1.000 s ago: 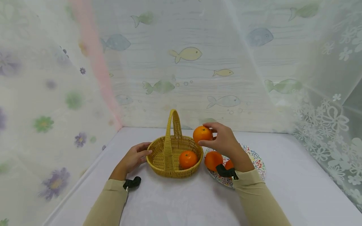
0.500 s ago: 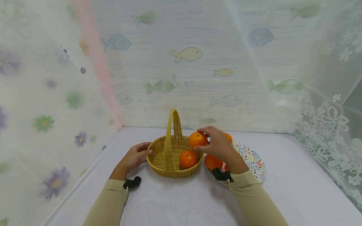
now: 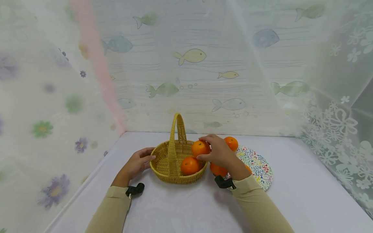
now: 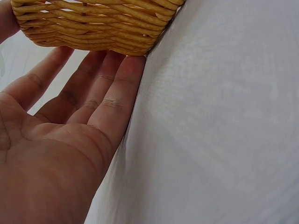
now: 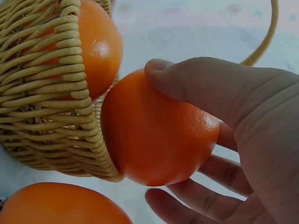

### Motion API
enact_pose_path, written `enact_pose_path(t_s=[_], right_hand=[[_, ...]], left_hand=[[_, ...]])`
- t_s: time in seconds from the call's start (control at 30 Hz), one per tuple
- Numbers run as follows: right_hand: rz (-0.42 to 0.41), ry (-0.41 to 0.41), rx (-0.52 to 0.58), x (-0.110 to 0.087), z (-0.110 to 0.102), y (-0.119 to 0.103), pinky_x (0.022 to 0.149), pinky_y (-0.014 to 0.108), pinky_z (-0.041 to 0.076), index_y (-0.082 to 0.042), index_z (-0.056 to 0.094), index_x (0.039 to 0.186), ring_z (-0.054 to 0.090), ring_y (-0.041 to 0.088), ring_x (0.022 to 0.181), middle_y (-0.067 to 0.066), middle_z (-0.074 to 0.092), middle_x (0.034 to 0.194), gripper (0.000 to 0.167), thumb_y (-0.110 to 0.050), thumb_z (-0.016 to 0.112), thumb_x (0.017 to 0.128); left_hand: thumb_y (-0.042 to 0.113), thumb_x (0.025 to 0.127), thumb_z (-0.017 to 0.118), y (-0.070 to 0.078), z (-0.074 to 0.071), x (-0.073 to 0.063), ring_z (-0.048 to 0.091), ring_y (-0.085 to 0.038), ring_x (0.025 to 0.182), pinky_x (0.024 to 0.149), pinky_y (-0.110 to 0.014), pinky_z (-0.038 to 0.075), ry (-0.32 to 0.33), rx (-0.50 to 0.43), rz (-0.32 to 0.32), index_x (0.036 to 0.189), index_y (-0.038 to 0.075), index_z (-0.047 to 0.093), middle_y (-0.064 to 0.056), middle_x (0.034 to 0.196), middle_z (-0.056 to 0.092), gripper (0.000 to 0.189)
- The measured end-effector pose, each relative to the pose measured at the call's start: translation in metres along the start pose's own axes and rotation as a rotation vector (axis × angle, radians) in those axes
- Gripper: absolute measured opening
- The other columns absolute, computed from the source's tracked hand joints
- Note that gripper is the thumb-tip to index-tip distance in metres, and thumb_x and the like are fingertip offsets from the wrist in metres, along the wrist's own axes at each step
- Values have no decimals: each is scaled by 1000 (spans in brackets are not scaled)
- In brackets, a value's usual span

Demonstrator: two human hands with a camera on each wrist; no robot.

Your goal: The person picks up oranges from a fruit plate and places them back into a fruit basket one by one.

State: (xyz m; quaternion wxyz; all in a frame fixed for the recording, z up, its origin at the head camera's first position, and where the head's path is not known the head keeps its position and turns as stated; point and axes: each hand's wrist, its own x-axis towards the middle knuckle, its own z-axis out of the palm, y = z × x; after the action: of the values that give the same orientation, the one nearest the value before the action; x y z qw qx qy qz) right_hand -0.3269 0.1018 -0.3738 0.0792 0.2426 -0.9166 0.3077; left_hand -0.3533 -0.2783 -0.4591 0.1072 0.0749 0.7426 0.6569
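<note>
My right hand [image 3: 220, 150] grips an orange [image 3: 200, 148] between thumb and fingers, over the right rim of a yellow wicker basket [image 3: 163, 176]. In the right wrist view the held orange [image 5: 156, 133] overlaps the rim, close to another orange [image 5: 100, 49] inside. That second orange [image 3: 190, 166] lies in the basket's right half, below the held one. At the basket's left end, my left hand [image 3: 137, 165] touches the side with nearly straight fingers [image 4: 117, 95], thumb near the rim. The basket stands upright with its handle [image 3: 172, 142] raised.
A white plate with a coloured pattern [image 3: 260, 165] stands right of the basket, partly under my right forearm. Around it show an orange [image 3: 231, 143] at the back, another [image 3: 218, 169] beside the basket, and a partly hidden one [image 3: 248, 169]. A white cloth [image 3: 180, 207] covers the table.
My right hand has carried the orange left and down, from beside the basket to over its right rim. The orange at the plate's back has come into view. My left hand stays at the basket.
</note>
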Motion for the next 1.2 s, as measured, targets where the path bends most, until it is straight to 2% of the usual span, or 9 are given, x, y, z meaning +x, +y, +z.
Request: enact_pose_path(t_s=[0.37,0.73,1.2], right_hand=[[-18,-26,8,1,9,1,96,38,56,-12,64,140,60,19,109,2,65,130,71,-39,91,80],[15,-58,8,2,16,-5,105,42,54,-14,64,139,61,22,120,1,65,133,71,-39,92,78],[24,-93,15,0,25,-5,101,39,54,-15,66,138,61,18,112,-1,67,131,69,-39,92,78]], left_hand=[[19,100,68,-3,0,2,60,-20,127,97,-33,59,-13,-20,23,153,5,45,-18,153,48,59],[19,100,69,-2,-1,3,58,-23,129,98,-34,59,-18,-31,29,152,4,45,-18,154,47,59],[18,100,68,-3,-1,2,57,-23,131,100,-34,58,-2,-33,2,152,7,47,-15,154,48,57]])
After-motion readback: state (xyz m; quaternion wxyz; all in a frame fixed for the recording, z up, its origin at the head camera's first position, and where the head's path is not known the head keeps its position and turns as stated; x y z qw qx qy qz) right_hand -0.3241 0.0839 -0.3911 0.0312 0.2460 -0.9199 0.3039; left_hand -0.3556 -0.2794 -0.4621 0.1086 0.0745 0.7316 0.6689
